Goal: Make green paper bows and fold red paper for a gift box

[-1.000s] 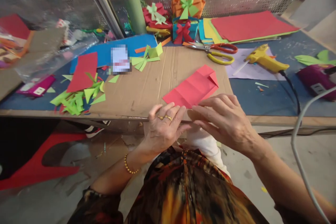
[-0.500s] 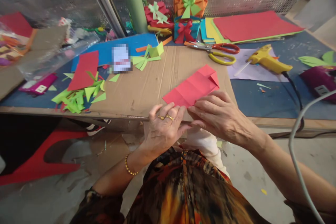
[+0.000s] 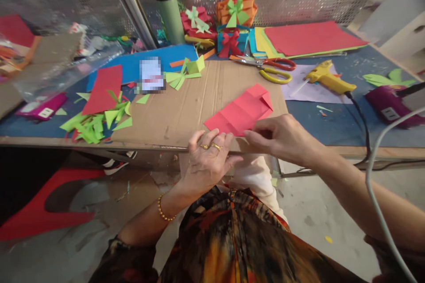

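A creased red paper piece [image 3: 237,112] lies slantwise on the brown cardboard [image 3: 172,115], one folded flap showing at its right end. My left hand [image 3: 210,154], with gold rings, rests at the table's front edge against the paper's lower left edge; its fingers lie flat with the thumb apart. At the paper's lower right corner is my right hand [image 3: 275,137], thumb and forefinger bent together on the edge there. Whatever lies between those fingertips is hidden.
Scissors [image 3: 275,75] and a yellow glue gun [image 3: 328,77] lie behind and to the right. Green scraps [image 3: 91,128] and a red strip [image 3: 104,88] are at left. Paper sheets [image 3: 315,37], folded paper boxes [image 3: 235,9] and a green bottle [image 3: 171,17] stand behind. A grey cable crosses at right.
My right hand has shifted slightly right, away from my left hand, and its fingers have bent into a pinch. My left hand has hardly moved. The view has shifted a little.
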{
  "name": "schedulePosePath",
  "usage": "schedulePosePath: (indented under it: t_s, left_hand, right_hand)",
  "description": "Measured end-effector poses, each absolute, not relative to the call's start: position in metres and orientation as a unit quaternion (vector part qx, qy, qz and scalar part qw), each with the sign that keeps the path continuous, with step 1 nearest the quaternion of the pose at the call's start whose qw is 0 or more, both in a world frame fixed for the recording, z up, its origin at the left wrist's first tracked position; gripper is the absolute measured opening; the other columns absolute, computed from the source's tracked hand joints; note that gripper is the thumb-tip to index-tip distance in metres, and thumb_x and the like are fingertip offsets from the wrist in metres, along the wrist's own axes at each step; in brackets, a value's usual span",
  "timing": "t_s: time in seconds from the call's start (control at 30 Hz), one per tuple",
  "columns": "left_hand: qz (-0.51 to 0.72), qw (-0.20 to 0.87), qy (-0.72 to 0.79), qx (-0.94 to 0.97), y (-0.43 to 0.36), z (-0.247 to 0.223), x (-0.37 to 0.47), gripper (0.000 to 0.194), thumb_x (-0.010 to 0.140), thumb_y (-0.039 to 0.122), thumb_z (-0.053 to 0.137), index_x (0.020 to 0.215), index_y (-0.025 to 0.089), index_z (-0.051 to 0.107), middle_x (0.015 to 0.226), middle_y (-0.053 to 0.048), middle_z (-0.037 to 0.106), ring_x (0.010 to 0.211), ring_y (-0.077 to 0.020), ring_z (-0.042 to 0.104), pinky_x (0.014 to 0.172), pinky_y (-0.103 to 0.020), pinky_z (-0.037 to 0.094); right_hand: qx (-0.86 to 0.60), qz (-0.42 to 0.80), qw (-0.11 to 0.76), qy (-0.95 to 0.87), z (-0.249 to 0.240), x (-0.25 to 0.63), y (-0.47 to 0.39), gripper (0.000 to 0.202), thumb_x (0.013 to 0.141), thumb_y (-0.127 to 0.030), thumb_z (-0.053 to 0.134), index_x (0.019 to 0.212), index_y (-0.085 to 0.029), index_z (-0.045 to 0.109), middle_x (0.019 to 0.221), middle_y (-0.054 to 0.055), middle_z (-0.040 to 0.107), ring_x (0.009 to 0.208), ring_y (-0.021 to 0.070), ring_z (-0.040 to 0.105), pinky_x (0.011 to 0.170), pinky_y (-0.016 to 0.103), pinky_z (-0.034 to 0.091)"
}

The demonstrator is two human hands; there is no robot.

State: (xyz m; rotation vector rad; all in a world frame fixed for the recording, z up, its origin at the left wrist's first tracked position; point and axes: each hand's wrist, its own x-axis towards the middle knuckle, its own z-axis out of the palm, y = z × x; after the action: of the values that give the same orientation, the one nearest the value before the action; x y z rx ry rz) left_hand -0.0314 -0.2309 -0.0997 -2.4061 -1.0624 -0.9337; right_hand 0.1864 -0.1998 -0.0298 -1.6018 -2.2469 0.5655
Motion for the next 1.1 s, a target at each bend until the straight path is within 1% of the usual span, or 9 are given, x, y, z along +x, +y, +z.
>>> schedulePosePath:
  t_s: [0.1,0.2,0.3,0.43,0.6,0.67,0.8,0.97,1.1]
  left_hand:
    - [-0.337,0.188,-0.371,-0.845,-0.23,-0.1,-0.03,0.038,0.107,0.04,0.059,0.127,0.011,0.072,0.108,-0.01,0.08,0.111,-0.0275,0.07,0.109,-0.045,0.038]
    - [-0.351,0.176,-0.374,-0.84,-0.229,-0.101,-0.028,0.04,0.108,0.043,0.057,0.129,0.012,0.072,0.105,-0.01,0.079,0.109,-0.0283,0.07,0.108,-0.046,0.038]
    - [-0.359,0.159,-0.376,-0.84,-0.228,-0.102,-0.027,0.044,0.108,0.047,0.055,0.126,0.01,0.073,0.102,-0.011,0.078,0.108,-0.0289,0.069,0.105,-0.046,0.039]
    - [-0.374,0.167,-0.369,-0.834,-0.227,-0.101,-0.025,0.051,0.109,0.051,0.051,0.119,0.007,0.074,0.101,-0.013,0.078,0.105,-0.0283,0.069,0.104,-0.045,0.039]
    - [-0.369,0.16,-0.374,-0.836,-0.227,-0.101,-0.025,0.052,0.108,0.053,0.052,0.122,0.008,0.074,0.096,-0.012,0.076,0.102,-0.0288,0.067,0.103,-0.046,0.039]
    - [-0.365,0.153,-0.377,-0.837,-0.228,-0.102,-0.025,0.053,0.108,0.054,0.052,0.124,0.009,0.074,0.097,-0.012,0.076,0.103,-0.0291,0.067,0.103,-0.047,0.039]
    - [-0.362,0.154,-0.381,-0.837,-0.229,-0.102,-0.025,0.051,0.108,0.053,0.052,0.124,0.01,0.074,0.097,-0.012,0.076,0.104,-0.0286,0.067,0.103,-0.046,0.039]
    - [-0.36,0.159,-0.381,-0.836,-0.23,-0.1,-0.026,0.048,0.109,0.05,0.052,0.12,0.009,0.074,0.101,-0.012,0.078,0.105,-0.028,0.068,0.104,-0.045,0.039]
    - [-0.363,0.153,-0.375,-0.839,-0.23,-0.099,-0.026,0.045,0.108,0.046,0.055,0.119,0.007,0.073,0.102,-0.013,0.078,0.107,-0.0292,0.069,0.102,-0.046,0.04]
  right_hand:
    - [-0.583,0.179,0.065,-0.79,-0.02,0.17,-0.19,0.043,0.088,-0.043,0.059,0.053,-0.022,0.045,0.049,-0.003,0.04,0.051,0.0106,0.031,0.054,0.031,0.024]
    - [-0.594,0.17,0.018,-0.786,-0.015,0.163,-0.181,0.04,0.083,-0.039,0.061,0.05,-0.022,0.046,0.046,-0.004,0.038,0.05,0.0102,0.03,0.052,0.03,0.024]
    - [-0.595,0.223,-0.005,-0.773,-0.01,0.163,-0.172,0.035,0.082,-0.032,0.063,0.051,-0.021,0.053,0.044,-0.005,0.039,0.047,0.0091,0.033,0.05,0.028,0.026]
    - [-0.592,0.327,-0.042,-0.735,-0.002,0.16,-0.166,0.034,0.089,-0.03,0.061,0.056,-0.02,0.065,0.042,-0.004,0.046,0.042,0.0095,0.039,0.047,0.028,0.03]
    - [-0.615,0.347,-0.048,-0.707,0.006,0.15,-0.163,0.036,0.087,-0.018,0.064,0.051,-0.02,0.06,0.039,-0.004,0.044,0.04,0.0089,0.039,0.046,0.027,0.03]
    - [-0.616,0.375,-0.049,-0.691,0.008,0.149,-0.162,0.039,0.087,-0.017,0.064,0.049,-0.021,0.059,0.039,-0.003,0.043,0.04,0.009,0.038,0.045,0.027,0.029]
    - [-0.608,0.407,-0.054,-0.68,0.005,0.154,-0.16,0.043,0.088,-0.023,0.068,0.047,-0.021,0.057,0.04,-0.003,0.042,0.04,0.0084,0.035,0.043,0.026,0.027]
    - [-0.571,0.424,-0.038,-0.702,-0.004,0.166,-0.158,0.044,0.088,-0.04,0.066,0.049,-0.023,0.059,0.04,0.0,0.045,0.041,0.0115,0.04,0.042,0.028,0.034]
    - [-0.586,0.399,-0.051,-0.703,-0.007,0.169,-0.156,0.042,0.086,-0.04,0.07,0.049,-0.022,0.061,0.041,0.0,0.046,0.042,0.0124,0.044,0.043,0.027,0.035]
